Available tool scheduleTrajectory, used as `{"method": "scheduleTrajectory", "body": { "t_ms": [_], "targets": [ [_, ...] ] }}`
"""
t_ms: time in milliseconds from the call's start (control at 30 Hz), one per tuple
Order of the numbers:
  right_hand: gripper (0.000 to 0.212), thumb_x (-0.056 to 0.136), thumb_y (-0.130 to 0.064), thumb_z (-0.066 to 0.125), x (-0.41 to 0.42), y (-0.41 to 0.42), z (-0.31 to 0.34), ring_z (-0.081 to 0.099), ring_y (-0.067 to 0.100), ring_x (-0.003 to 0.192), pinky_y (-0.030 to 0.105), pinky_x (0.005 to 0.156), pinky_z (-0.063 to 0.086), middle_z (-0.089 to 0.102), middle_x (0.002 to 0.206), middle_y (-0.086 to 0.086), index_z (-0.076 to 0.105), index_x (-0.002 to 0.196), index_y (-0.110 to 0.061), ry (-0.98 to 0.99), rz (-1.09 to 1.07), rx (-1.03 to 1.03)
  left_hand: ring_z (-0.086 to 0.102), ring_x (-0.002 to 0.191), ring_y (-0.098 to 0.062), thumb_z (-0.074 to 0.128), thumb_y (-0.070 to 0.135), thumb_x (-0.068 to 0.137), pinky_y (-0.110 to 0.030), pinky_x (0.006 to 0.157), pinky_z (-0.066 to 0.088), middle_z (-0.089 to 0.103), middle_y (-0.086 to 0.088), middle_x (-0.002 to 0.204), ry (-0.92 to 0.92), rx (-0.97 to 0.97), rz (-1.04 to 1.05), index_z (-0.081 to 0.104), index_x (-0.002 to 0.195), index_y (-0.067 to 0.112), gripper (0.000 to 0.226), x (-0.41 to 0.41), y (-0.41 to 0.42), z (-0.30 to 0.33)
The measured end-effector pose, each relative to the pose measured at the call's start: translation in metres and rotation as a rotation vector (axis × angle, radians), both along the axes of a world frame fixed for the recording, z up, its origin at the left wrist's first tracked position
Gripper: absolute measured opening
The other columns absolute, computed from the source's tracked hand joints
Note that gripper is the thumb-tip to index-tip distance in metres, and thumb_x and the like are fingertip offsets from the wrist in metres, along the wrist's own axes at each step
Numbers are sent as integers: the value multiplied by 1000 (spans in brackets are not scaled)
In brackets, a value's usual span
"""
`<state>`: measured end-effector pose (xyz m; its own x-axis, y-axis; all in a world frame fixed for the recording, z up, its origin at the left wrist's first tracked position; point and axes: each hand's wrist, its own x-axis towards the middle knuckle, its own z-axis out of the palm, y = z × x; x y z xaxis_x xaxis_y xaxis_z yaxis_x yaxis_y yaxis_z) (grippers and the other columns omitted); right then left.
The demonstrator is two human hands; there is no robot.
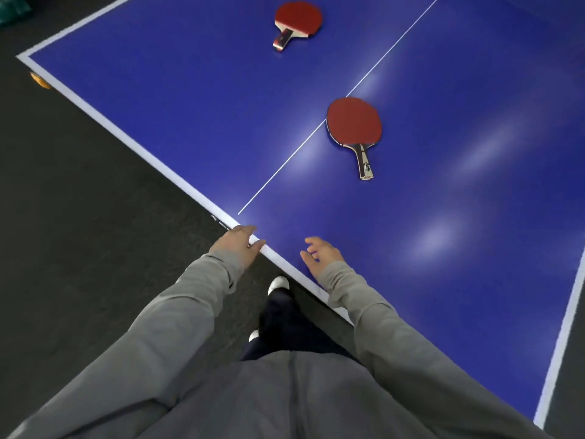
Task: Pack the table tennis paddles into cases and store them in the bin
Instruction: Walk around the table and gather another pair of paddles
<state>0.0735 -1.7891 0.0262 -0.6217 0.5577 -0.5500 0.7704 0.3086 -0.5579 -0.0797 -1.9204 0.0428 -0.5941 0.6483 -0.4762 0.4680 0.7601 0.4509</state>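
Two red-faced paddles lie on the blue table tennis table (190, 115). The near paddle (354, 123) rests beside the white centre line, its handle pointing toward me. The far paddle (297, 19) lies near the top, handle toward the lower left. My left hand (239, 245) hovers at the table's white edge with loose fingers and holds nothing. My right hand (321, 253) is over the blue surface just inside the edge, fingers loosely curled, empty, well short of the near paddle. No case or bin is in view.
Dark floor (79, 232) runs along the table's left side. An orange object (40, 80) peeks out under the far left corner. My feet in white shoes (278, 285) stand at the table edge. A green object (12, 7) sits at the top left corner.
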Motion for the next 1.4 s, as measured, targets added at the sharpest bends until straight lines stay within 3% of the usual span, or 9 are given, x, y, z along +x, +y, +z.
{"method": "scheduleTrajectory", "body": {
  "t_ms": [200,333,467,700,800,933,1133,1267,1400],
  "targets": [
    [40,91,-23,54,-41,57,-5,57,23,102,30,90,44,58,117,10,47,129,-13,116,-213,41,48,124,-26,51,35,94,-37,104,38,49,-8,138,-2,27,-44,45,136,13,48,-46,67,3],
    [47,90,-24,57,-57,105,-1,51,25,115,36,97,44,53,125,11,44,133,-11,137,-371,121,48,125,-26,54,33,93,-34,105,36,50,-11,137,-9,25,-38,47,134,9,48,-79,99,3],
    [58,87,-30,61,-65,160,0,39,31,126,44,100,37,45,133,15,40,136,-7,64,-505,313,49,123,-27,54,32,92,-33,105,36,53,-11,134,-12,28,-45,48,134,9,48,-108,121,4],
    [69,81,-39,66,-87,208,-23,32,31,131,47,101,31,39,139,14,38,137,-9,-97,-634,332,54,118,-27,57,23,91,-28,100,34,57,-14,128,-10,47,-22,51,131,7,44,-163,157,-10],
    [65,79,-40,68,-96,208,-41,38,32,124,46,97,33,45,131,15,46,130,-8,-126,-678,373,57,111,-27,58,22,91,-29,97,38,59,-14,125,-62,66,-8,52,130,6,42,-188,176,-19],
    [43,77,-27,72,-114,206,-52,47,38,107,45,89,36,54,111,20,56,108,-1,-95,-792,425,59,108,-27,60,19,90,-32,98,42,59,-14,122,-80,101,-4,52,129,5,42,-232,207,-29],
    [34,78,-22,70,-151,183,-51,55,37,88,37,69,40,58,93,17,50,97,-1,-18,-936,383,58,108,-32,62,19,88,-35,98,41,45,-17,131,-6,191,-1,45,134,6,51,-312,274,-35],
    [32,77,-20,71,-183,173,-50,55,35,80,32,64,35,57,87,13,49,94,-2,-8,-1100,410,51,114,-37,64,21,86,-43,103,40,37,-18,136,0,263,44,38,136,4,60,-358,333,-41],
    [29,77,-21,69,-215,173,-48,53,29,72,31,64,37,52,80,3,43,88,-14,38,-1279,398,43,123,-36,67,28,84,-42,107,34,34,-17,139,16,289,67,34,138,4,68,-387,393,-53]
  ]
}}
